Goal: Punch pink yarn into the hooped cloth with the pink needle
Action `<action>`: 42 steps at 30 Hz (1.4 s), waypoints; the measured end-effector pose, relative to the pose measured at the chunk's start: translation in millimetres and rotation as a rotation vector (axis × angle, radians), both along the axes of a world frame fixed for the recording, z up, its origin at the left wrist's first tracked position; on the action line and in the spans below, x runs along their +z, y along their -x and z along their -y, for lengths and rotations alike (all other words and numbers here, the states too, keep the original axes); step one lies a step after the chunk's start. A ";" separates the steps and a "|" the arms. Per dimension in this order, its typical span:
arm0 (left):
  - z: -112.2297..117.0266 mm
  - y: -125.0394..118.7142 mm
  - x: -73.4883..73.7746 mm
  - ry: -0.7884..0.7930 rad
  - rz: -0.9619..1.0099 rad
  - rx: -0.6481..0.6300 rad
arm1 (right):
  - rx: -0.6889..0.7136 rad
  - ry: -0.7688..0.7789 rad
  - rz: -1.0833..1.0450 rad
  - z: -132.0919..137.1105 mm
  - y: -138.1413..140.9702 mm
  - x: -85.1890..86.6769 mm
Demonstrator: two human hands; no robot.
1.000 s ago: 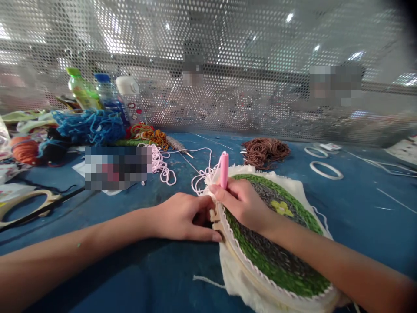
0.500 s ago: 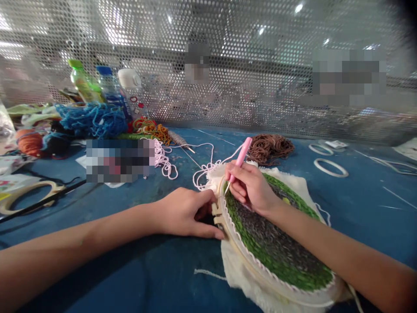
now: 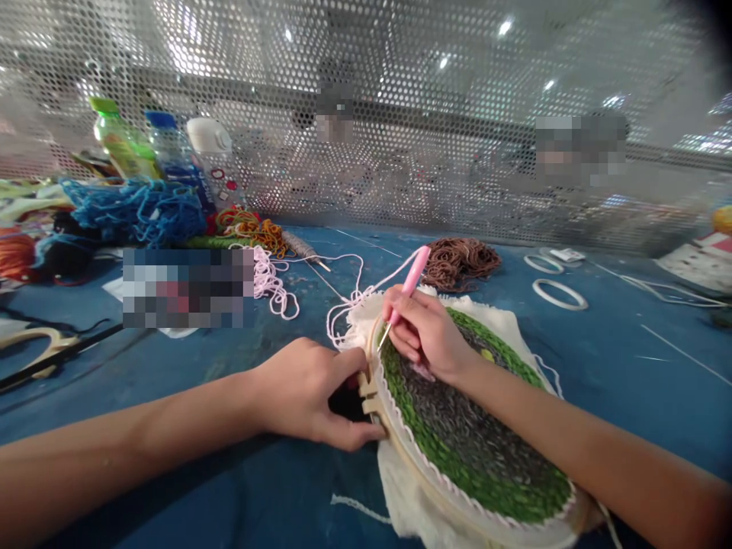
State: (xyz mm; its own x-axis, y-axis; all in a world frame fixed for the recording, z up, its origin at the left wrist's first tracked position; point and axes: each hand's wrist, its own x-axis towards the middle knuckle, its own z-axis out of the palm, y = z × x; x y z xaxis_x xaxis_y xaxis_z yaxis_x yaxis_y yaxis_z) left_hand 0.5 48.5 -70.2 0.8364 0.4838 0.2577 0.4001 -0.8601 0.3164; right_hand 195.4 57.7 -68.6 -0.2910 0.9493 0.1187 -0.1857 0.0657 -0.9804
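Observation:
My right hand [image 3: 426, 328] grips a pink punch needle [image 3: 415, 272], its metal tip at the left rim of the embroidery. White yarn [image 3: 389, 284] runs from the top of the tool to a loose tangle. My left hand [image 3: 320, 389] holds the edge of the wooden embroidery hoop [image 3: 394, 435] near its clamp, thumb below and fingers above; some fingertips are hidden. Stretched in the hoop is white cloth [image 3: 403, 488], worked with green yarn loops [image 3: 497, 496] around a dark grey middle [image 3: 474, 427]. A white yarn line follows the lower left border.
Brown yarn [image 3: 460, 263] lies behind the hoop, with white rings [image 3: 559, 294] to the right. Blue yarn [image 3: 134, 212], pale pink yarn [image 3: 268, 276] and several bottles [image 3: 209, 152] stand or lie at left. A perforated metal screen [image 3: 400, 168] closes off the back.
The view has shifted a little, so most things sit further left. The needle tip has moved slightly down along the rim; both hands keep their hold.

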 end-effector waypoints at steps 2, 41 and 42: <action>0.0 0.0 1.2 0.016 -0.002 -0.010 | -0.031 -0.003 -0.017 -1.3 0.1 0.7; -0.5 0.4 -0.7 0.063 0.016 0.019 | -0.133 -0.031 0.039 2.9 4.8 3.0; -0.5 0.4 -0.3 0.069 0.010 0.022 | -0.133 -0.002 0.036 1.7 4.1 2.9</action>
State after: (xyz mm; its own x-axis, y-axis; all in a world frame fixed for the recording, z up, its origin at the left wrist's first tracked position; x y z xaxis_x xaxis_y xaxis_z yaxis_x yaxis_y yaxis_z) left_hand 0.1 49.0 -70.5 0.8231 0.5187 0.2311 0.4151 -0.8273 0.3784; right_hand 191.3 56.0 -65.7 -0.1665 0.9796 0.1124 -0.1399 0.0893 -0.9861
